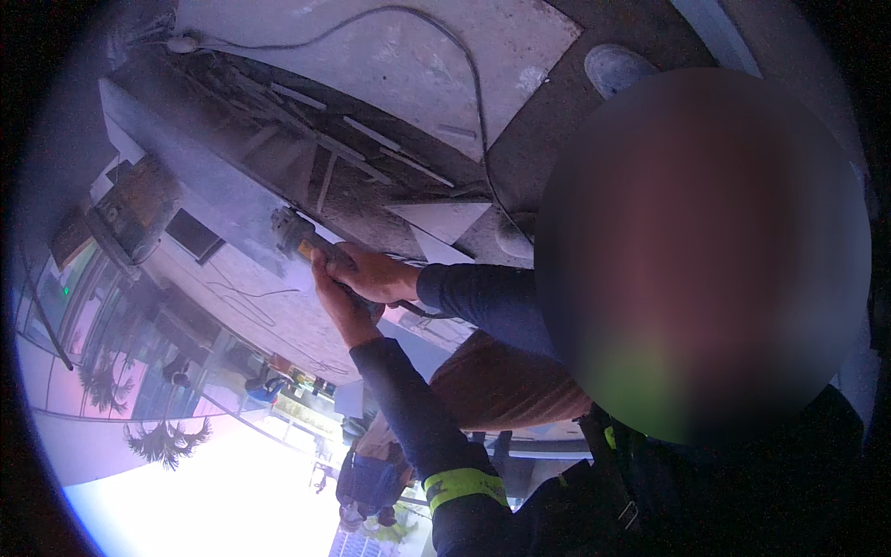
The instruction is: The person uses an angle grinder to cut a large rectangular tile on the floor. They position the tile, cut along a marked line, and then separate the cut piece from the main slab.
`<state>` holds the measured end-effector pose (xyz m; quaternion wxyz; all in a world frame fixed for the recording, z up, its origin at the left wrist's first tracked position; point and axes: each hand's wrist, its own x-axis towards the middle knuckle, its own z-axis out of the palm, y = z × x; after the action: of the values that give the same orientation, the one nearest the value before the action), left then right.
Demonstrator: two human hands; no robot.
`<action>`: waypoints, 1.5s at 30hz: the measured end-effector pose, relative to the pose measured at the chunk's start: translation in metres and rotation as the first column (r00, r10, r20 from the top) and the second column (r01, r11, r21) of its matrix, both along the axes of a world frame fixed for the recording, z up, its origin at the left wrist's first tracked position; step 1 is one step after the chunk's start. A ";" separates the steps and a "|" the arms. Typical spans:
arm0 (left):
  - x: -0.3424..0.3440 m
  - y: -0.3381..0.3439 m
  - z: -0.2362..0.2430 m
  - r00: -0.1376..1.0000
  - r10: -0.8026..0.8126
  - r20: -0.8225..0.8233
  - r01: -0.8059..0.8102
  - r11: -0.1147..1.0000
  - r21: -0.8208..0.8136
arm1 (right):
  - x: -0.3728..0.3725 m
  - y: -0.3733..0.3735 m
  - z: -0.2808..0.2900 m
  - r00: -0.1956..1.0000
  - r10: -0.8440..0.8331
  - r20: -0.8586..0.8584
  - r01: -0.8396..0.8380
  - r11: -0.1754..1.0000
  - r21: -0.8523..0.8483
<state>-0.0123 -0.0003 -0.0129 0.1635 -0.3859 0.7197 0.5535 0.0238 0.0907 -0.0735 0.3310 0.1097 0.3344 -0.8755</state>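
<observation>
Both my hands are closed around a dusty power tool with a grey metal head and a yellow band, which looks like an angle grinder [295, 230]. My left hand [342, 311] wraps the near side of its body. My right hand [379, 275] grips beside it, partly overlapping the left. The tool's head rests at or just over the edge of a long pale slab [209, 172], where light dust hangs. Its disc and the exact contact are not clear. A dark cord runs from the tool's rear past my right sleeve.
A large pale board [371, 56] lies at the top, crossed by a cable [478, 93]. Thin strips [399, 148] and triangular offcuts [444, 221] litter the ground. A brownish, worn object [139, 209] stands at left. Another person [376, 464] is behind, at lower centre. A blur hides the right side.
</observation>
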 end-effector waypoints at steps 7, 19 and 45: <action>0.005 -0.009 0.003 1.000 -0.020 0.009 0.020 1.000 -0.019 | 0.001 0.005 0.009 1.000 -0.006 0.014 0.005 0.999 0.042; 0.017 -0.016 0.002 1.000 -0.020 0.023 0.021 0.998 -0.062 | 0.011 0.014 0.013 0.998 0.068 0.005 -0.067 0.997 -0.023; 0.003 -0.022 -0.002 0.998 -0.002 0.069 0.006 0.998 -0.055 | 0.002 -0.027 -0.009 0.999 0.014 -0.039 -0.010 0.995 0.102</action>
<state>-0.0094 -0.0222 -0.0148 0.1786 -0.4078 0.7293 0.5195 0.0260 0.0639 -0.0827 0.3236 0.1068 0.3859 -0.8573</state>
